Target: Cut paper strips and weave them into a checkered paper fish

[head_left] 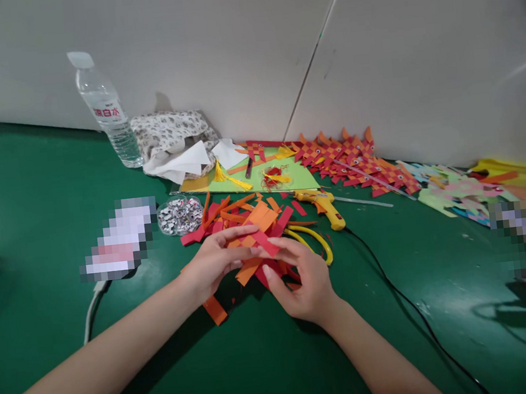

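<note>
Paper strips (259, 247), red and orange, are held just above the green tabletop (37, 246), between the two hands and in front of the person. The left hand (214, 265) has its grip closed on them from the side, fingers stretched along the top of a red strip. The right hand (304, 280) comes up from below with its grip pinched on the same bundle, thumb on top. One orange strip hangs down and touches the tabletop.

Just behind the hands lies a loose pile of cut strips (246, 214), with yellow-handled scissors (317, 238) beside it and a yellow glue gun (325, 206) a little farther back. A round dish of googly eyes (180, 215) sits left of the pile. Woven paper fish (357, 159) lie along the wall, and a water bottle (106, 110) stands upright at the far left.
</note>
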`<action>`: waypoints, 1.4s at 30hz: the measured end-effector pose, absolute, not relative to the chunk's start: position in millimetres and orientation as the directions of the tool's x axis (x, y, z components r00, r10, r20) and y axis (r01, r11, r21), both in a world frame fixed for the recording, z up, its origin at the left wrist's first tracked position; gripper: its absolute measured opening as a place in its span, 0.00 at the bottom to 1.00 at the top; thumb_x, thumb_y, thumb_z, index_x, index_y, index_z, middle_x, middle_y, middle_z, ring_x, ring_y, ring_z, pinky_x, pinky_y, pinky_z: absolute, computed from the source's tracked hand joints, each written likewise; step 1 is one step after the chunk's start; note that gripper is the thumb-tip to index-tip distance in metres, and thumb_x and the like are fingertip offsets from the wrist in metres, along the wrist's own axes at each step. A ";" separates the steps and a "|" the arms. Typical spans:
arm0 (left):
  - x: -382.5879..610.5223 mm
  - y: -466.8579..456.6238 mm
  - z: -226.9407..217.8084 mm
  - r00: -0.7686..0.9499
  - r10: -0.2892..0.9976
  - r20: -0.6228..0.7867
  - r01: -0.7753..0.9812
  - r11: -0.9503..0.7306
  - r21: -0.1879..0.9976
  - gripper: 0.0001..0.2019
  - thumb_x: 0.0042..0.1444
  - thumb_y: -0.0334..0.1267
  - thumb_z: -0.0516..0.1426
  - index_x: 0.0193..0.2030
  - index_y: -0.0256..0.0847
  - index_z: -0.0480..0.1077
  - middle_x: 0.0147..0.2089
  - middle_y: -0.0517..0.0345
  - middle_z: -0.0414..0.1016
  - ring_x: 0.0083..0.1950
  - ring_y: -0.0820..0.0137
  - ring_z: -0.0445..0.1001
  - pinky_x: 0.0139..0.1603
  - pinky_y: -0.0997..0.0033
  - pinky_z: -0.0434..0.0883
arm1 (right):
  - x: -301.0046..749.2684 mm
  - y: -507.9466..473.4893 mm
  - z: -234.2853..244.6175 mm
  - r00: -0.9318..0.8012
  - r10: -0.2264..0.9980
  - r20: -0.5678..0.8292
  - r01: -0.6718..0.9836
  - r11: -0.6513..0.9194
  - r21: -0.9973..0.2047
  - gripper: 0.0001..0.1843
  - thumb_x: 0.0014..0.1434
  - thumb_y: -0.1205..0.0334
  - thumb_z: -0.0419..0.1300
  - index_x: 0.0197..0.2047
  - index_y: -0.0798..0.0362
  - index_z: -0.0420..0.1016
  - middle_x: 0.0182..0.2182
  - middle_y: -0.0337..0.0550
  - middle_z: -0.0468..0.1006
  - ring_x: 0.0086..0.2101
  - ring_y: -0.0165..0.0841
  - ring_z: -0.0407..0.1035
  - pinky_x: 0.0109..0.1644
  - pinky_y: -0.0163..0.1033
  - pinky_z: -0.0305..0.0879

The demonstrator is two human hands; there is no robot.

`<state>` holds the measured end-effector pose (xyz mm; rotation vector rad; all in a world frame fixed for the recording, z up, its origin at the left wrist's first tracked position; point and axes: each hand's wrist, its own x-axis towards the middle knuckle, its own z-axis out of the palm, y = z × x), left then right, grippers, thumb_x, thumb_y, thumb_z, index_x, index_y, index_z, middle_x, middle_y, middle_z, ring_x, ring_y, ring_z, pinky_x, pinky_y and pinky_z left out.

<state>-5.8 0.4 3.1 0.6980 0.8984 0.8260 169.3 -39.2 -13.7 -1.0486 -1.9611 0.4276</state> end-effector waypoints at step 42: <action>-6.1 -0.7 -1.8 0.399 0.898 -0.186 -0.198 0.282 0.939 0.21 0.40 0.28 0.66 0.45 0.41 0.74 0.54 0.54 0.72 0.45 0.70 0.73 0.43 0.73 0.71 | 174.9 -14.7 0.7 0.168 0.978 0.127 0.057 0.119 -0.991 0.21 0.46 0.57 0.68 0.42 0.46 0.65 0.31 0.36 0.75 0.30 0.31 0.73 0.36 0.38 0.71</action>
